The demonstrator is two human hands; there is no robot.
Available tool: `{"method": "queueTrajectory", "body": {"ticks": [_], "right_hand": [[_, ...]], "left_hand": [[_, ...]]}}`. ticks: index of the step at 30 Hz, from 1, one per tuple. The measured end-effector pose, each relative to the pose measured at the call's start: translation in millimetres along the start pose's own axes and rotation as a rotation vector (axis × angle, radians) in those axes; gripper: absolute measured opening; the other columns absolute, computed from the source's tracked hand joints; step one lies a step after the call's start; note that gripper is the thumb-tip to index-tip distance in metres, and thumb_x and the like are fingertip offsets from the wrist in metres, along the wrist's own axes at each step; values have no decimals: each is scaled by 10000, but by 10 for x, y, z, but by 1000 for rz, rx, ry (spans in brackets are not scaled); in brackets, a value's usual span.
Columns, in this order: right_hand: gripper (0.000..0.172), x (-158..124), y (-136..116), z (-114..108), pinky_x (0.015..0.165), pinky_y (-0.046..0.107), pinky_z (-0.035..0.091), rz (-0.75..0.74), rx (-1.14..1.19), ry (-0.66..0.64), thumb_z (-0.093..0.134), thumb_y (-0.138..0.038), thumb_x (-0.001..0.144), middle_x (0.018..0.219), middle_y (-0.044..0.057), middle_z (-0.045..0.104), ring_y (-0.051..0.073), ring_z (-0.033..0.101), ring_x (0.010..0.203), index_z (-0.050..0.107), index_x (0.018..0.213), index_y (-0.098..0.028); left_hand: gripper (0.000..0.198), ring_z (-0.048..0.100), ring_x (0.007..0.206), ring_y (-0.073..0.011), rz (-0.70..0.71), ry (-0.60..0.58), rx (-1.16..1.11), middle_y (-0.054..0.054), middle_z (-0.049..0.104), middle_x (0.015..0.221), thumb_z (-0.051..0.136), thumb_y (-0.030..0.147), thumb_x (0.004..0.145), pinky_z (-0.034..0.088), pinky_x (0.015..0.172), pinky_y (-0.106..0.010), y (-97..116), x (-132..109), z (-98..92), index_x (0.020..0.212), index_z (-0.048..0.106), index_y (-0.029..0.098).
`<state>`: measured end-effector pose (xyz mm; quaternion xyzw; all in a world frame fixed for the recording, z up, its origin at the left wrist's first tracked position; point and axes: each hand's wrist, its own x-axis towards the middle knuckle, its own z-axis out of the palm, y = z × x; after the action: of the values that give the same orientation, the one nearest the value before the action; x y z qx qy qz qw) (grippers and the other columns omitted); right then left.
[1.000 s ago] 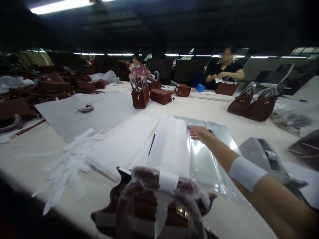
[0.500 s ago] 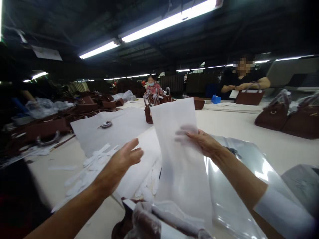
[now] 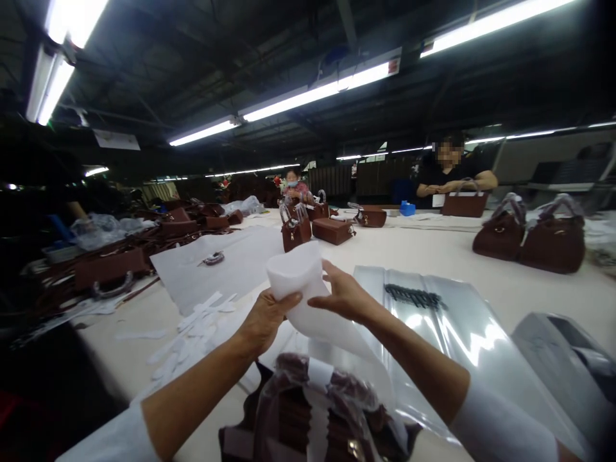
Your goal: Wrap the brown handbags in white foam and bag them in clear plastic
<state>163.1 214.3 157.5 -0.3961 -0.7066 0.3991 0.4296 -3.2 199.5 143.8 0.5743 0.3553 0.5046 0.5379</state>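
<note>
A thin white foam sheet point(image 3: 299, 273), curled over at its top, rises in front of me. My left hand point(image 3: 267, 317) is closed on its left side, the thumb pressed over the front. At the sheet's right side is my right hand point(image 3: 346, 295), thumb and fingers apart in a C shape, the thumb lying across the sheet. Below both hands a dark brown handbag point(image 3: 298, 417) stands close to me, its handles covered in clear plastic. The sheet's lower part trails down behind these handles.
Clear plastic sheets point(image 3: 433, 346) lie on the right, with a grey tape dispenser-like object point(image 3: 568, 346) beyond. White strips point(image 3: 187, 340) are scattered at left. Wrapped handbags point(image 3: 553, 240) stand at the right. A person point(image 3: 452, 173) handles a brown bag across the table.
My left hand has moved in from beside the sheet and closed on it. The sheet's top has curled over, and my right hand's fingers have opened. The view shows more of the near handbag.
</note>
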Motion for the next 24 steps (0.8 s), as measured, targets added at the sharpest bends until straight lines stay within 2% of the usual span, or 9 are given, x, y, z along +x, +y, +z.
{"method": "queueTrajectory", "body": {"ticks": [2, 4, 6, 9, 11, 14, 16, 19, 24], "right_hand": [[528, -24, -89, 8, 637, 287, 515, -15, 73, -97, 646, -267, 670, 1034, 69, 606, 195, 591, 865, 468, 1162, -198], [328, -53, -75, -25, 645, 285, 528, -11, 113, -164, 585, -295, 717, 933, 57, 633, 172, 603, 813, 550, 1013, -157], [211, -118, 34, -104, 663, 286, 527, 18, 71, -162, 583, -294, 707, 833, 46, 640, 156, 600, 760, 599, 846, -137], [136, -293, 213, -259, 610, 285, 514, 70, -46, -215, 591, -258, 682, 691, 38, 628, 144, 578, 644, 626, 687, -127], [90, -413, 240, -333, 608, 281, 499, 76, -127, -296, 599, -206, 662, 640, 28, 623, 141, 567, 606, 639, 640, -129], [100, -508, 117, -349, 687, 267, 471, 24, -245, -417, 589, -92, 638, 688, 19, 639, 149, 584, 674, 662, 685, -142], [252, -514, -24, -305, 738, 255, 447, -108, -410, -486, 523, -8, 652, 798, 27, 646, 152, 586, 778, 672, 788, -159], [409, -504, -235, -204, 769, 256, 428, -351, -656, -552, 410, 76, 656, 885, 51, 629, 151, 561, 865, 658, 869, -170], [213, -548, -453, -12, 760, 274, 419, -497, -744, -649, 544, -35, 698, 867, 61, 607, 171, 534, 864, 611, 849, -170]], "left_hand": [[417, 621, 819, -236, 5, -8, 22, -96, 677, 835, 709, 361, 647, 489, 771, -382, 92, -42, 18, 947, 631, 82], [477, 597, 913, -232, 67, 20, 107, -78, 655, 946, 728, 348, 628, 464, 841, -383, 211, -159, 5, 1022, 591, 116], [489, 545, 1029, -216, 263, 161, 311, -61, 595, 1086, 705, 333, 665, 421, 920, -391, 318, -393, -48, 1088, 524, 166], [192, 437, 1177, -211, 624, 396, 691, -54, 497, 1214, 559, 270, 797, 321, 1021, -430, 366, -948, -122, 967, 523, 191], [56, 337, 1260, -247, 709, 389, 897, -49, 418, 1304, 512, 195, 812, 258, 1055, -472, 285, -1329, -109, 850, 553, 190], [182, 185, 1322, -325, 690, 315, 1140, -60, 254, 1423, 532, 141, 787, 188, 1054, -568, 74, -1666, 12, 948, 594, 200], [318, 136, 1331, -350, 658, 309, 1211, -89, 170, 1455, 552, 143, 775, 191, 1044, -589, -36, -1701, 116, 1087, 559, 203], [404, 173, 1327, -331, 607, 334, 1223, -135, 117, 1463, 576, 178, 751, 288, 1042, -509, -91, -1611, 238, 1151, 519, 161], [347, 245, 1305, -322, 549, 408, 1197, -133, 131, 1463, 612, 172, 667, 357, 1019, -466, -84, -1468, 372, 1010, 571, 149]]}}
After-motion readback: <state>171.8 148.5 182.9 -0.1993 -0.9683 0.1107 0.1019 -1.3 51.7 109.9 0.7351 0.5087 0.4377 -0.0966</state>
